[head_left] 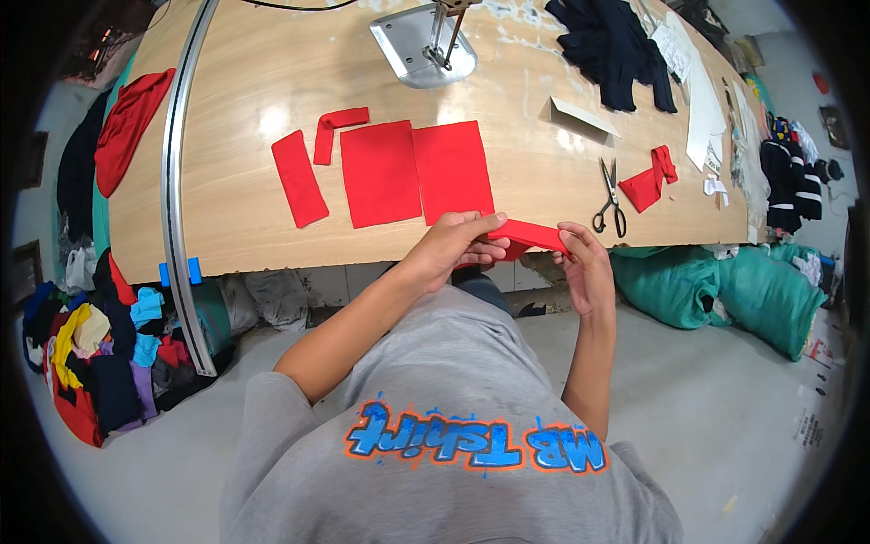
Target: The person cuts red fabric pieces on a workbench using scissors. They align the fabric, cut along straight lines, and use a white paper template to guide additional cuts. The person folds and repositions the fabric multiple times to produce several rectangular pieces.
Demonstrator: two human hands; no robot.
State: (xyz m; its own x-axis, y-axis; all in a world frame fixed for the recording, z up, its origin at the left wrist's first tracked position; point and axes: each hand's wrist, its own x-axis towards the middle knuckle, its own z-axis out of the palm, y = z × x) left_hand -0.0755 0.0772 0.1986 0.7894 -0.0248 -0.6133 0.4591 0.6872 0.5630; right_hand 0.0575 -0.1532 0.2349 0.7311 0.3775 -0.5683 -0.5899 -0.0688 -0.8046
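One narrow strip of red fabric spans the gap between the two hands, at the near edge of the pale wood-grained table. The left hand grips one end between thumb and fingers, and the right hand pinches the other; the hands are apart, joined only by the strip. Just beyond the left hand, two large red rectangular fabric panels lie side by side, the left panel and the right panel. Farther to the left of that hand are one slim red fabric rectangle and one red fabric band bent at a corner. Near the right hand, on its far side, lies one pair of black-handled metal scissors, blades slightly parted and pointing away from the person. Right of the scissors sits one folded red fabric piece. Beyond the right hand, farther out, are one white folded card and a heap of dark navy cloth. Beyond both hands stands one silver metal base plate. Well left of the left hand, one long metal rail crosses the table.
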